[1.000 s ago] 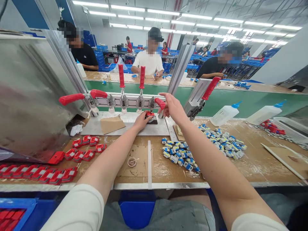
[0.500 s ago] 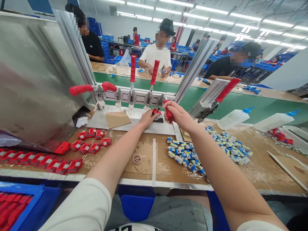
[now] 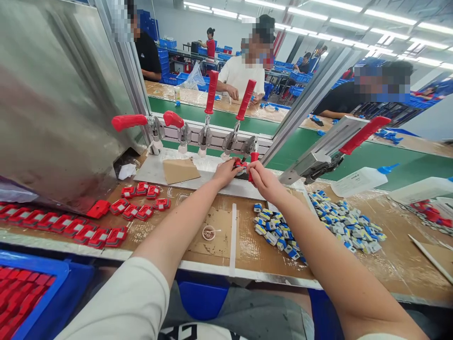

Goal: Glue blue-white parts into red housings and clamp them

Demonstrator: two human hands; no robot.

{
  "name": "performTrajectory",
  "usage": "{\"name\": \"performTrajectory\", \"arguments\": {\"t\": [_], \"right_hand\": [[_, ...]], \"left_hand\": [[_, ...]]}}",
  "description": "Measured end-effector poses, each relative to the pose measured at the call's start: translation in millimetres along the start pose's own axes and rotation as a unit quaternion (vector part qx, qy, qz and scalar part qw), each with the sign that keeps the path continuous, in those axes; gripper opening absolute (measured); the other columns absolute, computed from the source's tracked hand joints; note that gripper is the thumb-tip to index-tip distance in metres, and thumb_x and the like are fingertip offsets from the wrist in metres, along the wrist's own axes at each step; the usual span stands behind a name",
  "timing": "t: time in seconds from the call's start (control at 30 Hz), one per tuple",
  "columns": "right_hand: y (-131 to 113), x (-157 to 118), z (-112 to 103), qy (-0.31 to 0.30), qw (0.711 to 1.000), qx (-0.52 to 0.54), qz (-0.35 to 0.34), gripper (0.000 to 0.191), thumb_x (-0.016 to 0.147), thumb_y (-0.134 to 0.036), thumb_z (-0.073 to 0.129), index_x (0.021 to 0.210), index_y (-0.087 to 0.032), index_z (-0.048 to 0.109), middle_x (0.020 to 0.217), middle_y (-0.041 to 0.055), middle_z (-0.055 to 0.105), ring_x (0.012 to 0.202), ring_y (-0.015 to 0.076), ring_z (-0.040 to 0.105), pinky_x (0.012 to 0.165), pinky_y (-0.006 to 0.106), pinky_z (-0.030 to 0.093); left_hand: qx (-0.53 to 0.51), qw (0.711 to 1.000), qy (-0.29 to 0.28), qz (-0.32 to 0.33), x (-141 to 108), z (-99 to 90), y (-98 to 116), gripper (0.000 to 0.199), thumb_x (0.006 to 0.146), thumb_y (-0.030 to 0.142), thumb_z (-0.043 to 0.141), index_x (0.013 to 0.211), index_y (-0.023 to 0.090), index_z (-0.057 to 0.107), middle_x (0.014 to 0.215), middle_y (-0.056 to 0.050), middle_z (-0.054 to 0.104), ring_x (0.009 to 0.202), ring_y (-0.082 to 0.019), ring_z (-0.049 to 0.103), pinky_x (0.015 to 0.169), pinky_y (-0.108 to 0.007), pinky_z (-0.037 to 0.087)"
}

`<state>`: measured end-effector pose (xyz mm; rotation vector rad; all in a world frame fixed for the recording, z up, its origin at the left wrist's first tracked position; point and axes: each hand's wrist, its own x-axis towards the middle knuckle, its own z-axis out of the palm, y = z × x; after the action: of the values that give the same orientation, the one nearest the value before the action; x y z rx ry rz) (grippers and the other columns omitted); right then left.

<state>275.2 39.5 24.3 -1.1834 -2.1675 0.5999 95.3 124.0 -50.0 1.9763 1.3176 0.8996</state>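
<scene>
My right hand (image 3: 264, 180) is closed round the red grip of a toggle clamp handle (image 3: 254, 157), the rightmost on the metal rail. Just left of it, my left hand (image 3: 225, 174) has its fingers bent on a small red plastic part (image 3: 240, 164) under that clamp. My fingers and the clamp hide some of this part. Other toggle clamps stand along the rail: two have upright red handles (image 3: 211, 92), and two have handles (image 3: 129, 122) lying to the left. A cardboard piece (image 3: 181, 170) lies on the metal base plate (image 3: 152, 173).
Red parts (image 3: 118, 206) lie in rows at the left, above a blue crate (image 3: 60, 278). Blue and white pieces (image 3: 348, 226) are heaped at the right, near white bottles (image 3: 361, 182). A small cup (image 3: 208, 232) stands in front. Co-workers sit beyond the green belt (image 3: 198, 113).
The view has shifted, so the bench sits further right in the picture. My right hand has drawn the clamp handle slightly lower. My left hand stays on the red part.
</scene>
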Motion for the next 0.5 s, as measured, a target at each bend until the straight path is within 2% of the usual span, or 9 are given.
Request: {"name": "performTrajectory", "arguments": {"t": [0.17, 0.27, 0.4, 0.5], "right_hand": [[14, 5, 7, 0.015, 0.998, -0.05, -0.029, 0.027, 0.107, -0.048, 0.039, 0.106, -0.026, 0.055, 0.077, 0.0032, 0.064, 0.066, 0.0232, 0.057, 0.067, 0.034, 0.038], [16, 6, 9, 0.012, 0.999, -0.031, -0.022, 0.03, 0.107, -0.052, 0.04, 0.105, -0.026, 0.055, 0.077, 0.0024, 0.063, 0.067, 0.0225, 0.056, 0.068, 0.034, 0.04], [6, 3, 7, -0.001, 0.995, 0.104, -0.011, 0.036, 0.108, -0.059, 0.041, 0.105, -0.026, 0.053, 0.073, -0.0018, 0.058, 0.066, 0.0189, 0.054, 0.069, 0.033, 0.044], [-6, 2, 4, 0.021, 0.976, 0.216, -0.002, 0.037, 0.106, -0.062, 0.047, 0.106, -0.026, 0.053, 0.066, -0.0049, 0.052, 0.057, 0.0164, 0.05, 0.059, 0.031, 0.042]], "left_hand": [[0.0, 1.0, 0.0, -0.001, 1, 0.2, -1, 0.046, 0.102, 0.042, 0.059, 0.143, 0.021, 0.059, 0.144, -0.012, 0.069, 0.136, -0.033, 0.062, 0.12, -0.045, 0.04], [-0.005, 1.0, 0.0, 0.001, 0, -1.0, -2, 0.044, 0.101, 0.043, 0.061, 0.141, 0.023, 0.061, 0.14, -0.01, 0.071, 0.133, -0.031, 0.064, 0.119, -0.042, 0.042], [-0.017, 1.0, -0.001, 0.001, -2, -3.3, -3, 0.051, 0.094, 0.038, 0.071, 0.142, 0.023, 0.061, 0.134, -0.009, 0.075, 0.126, -0.031, 0.068, 0.114, -0.042, 0.047], [-0.037, 0.999, -0.003, 0.008, -3, -3.2, -5, 0.065, 0.084, 0.03, 0.08, 0.145, 0.023, 0.059, 0.133, -0.008, 0.075, 0.12, -0.031, 0.07, 0.109, -0.041, 0.052]]}}
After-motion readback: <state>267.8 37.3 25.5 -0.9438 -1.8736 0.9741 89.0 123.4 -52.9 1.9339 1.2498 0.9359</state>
